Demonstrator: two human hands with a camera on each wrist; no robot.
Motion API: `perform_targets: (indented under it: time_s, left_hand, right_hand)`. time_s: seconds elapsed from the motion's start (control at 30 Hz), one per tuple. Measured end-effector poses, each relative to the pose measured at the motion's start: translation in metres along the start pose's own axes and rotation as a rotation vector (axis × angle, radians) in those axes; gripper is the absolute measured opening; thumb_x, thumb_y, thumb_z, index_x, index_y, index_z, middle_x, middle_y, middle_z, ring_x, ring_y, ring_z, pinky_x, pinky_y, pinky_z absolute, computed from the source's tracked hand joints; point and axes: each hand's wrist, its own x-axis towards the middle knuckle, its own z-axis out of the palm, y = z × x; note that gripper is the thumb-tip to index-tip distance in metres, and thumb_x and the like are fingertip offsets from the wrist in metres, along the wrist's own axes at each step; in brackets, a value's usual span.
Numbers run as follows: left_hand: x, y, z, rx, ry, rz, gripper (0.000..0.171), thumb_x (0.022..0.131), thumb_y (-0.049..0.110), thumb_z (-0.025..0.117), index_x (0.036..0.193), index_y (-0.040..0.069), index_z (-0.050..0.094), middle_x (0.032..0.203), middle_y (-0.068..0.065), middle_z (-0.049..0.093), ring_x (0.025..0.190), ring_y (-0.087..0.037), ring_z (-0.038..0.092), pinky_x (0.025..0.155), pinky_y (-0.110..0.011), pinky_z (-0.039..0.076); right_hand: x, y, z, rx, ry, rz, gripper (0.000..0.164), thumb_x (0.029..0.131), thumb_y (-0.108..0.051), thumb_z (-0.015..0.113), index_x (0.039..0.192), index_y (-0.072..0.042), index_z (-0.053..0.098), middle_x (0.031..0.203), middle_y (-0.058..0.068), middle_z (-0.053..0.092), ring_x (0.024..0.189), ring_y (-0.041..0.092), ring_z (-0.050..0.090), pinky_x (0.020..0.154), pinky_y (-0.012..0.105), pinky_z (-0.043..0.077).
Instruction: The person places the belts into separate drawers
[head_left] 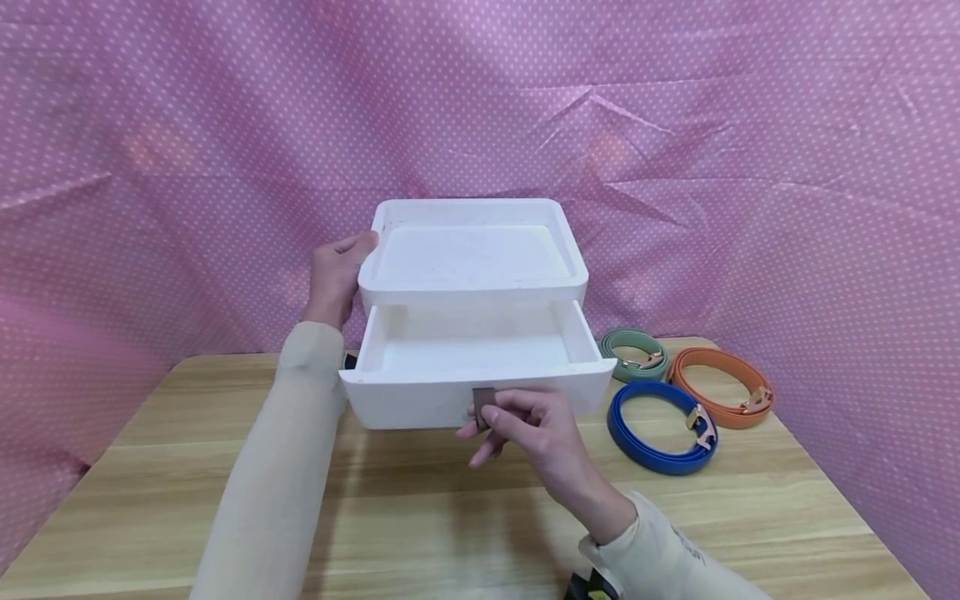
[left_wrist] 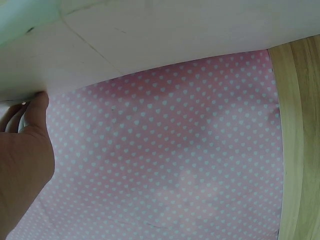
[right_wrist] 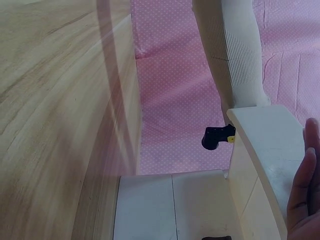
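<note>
A white storage box (head_left: 472, 296) with a shallow recessed top stands on the table, its upper drawer (head_left: 408, 404) pulled out and bare inside. My left hand (head_left: 335, 275) grips the box by its upper left side, thumb at the rim. In the left wrist view, the fingers (left_wrist: 36, 112) reach around the white wall. With thumb and fingers, my right hand (head_left: 543, 429) pinches the brown pull tab (head_left: 483, 407) at the drawer front's middle. The right wrist view shows the drawer front (right_wrist: 270, 145) jutting out over the box's lower part (right_wrist: 145, 207).
Three coiled belts lie right of the box: a green one (head_left: 609, 343), an orange one (head_left: 716, 357) and a blue one (head_left: 626, 437). The wood-grain table (head_left: 420, 517) extends in front. A pink dotted cloth (head_left: 480, 100) hangs behind.
</note>
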Motion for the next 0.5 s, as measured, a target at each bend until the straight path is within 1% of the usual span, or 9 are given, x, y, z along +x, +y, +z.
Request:
perform_targets:
  time_s: [0.2, 0.5]
  left_hand:
    - [0.003, -0.001, 0.001, 0.005, 0.005, 0.001, 0.055, 0.091, 0.05, 0.066, 0.133, 0.014, 0.061, 0.13, -0.009, 0.062, 0.107, -0.022, 0.064, 0.083, -0.028, 0.056]
    - [0.015, -0.003, 0.0, 0.005, -0.027, -0.006, 0.056, 0.091, 0.051, 0.065, 0.134, 0.015, 0.061, 0.13, -0.009, 0.062, 0.109, -0.022, 0.063, 0.084, -0.028, 0.055]
  right_hand:
    - [0.002, 0.002, 0.002, 0.006, -0.003, -0.015, 0.021, 0.099, -0.005, 0.055, 0.102, 0.014, 0.064, 0.09, 0.023, 0.071, 0.059, 0.032, 0.068, 0.063, 0.046, 0.059]
    - [0.009, 0.005, 0.005, 0.008, -0.005, -0.024, 0.021, 0.1, -0.005, 0.054, 0.104, 0.013, 0.064, 0.09, 0.023, 0.071, 0.06, 0.032, 0.068, 0.063, 0.047, 0.059]
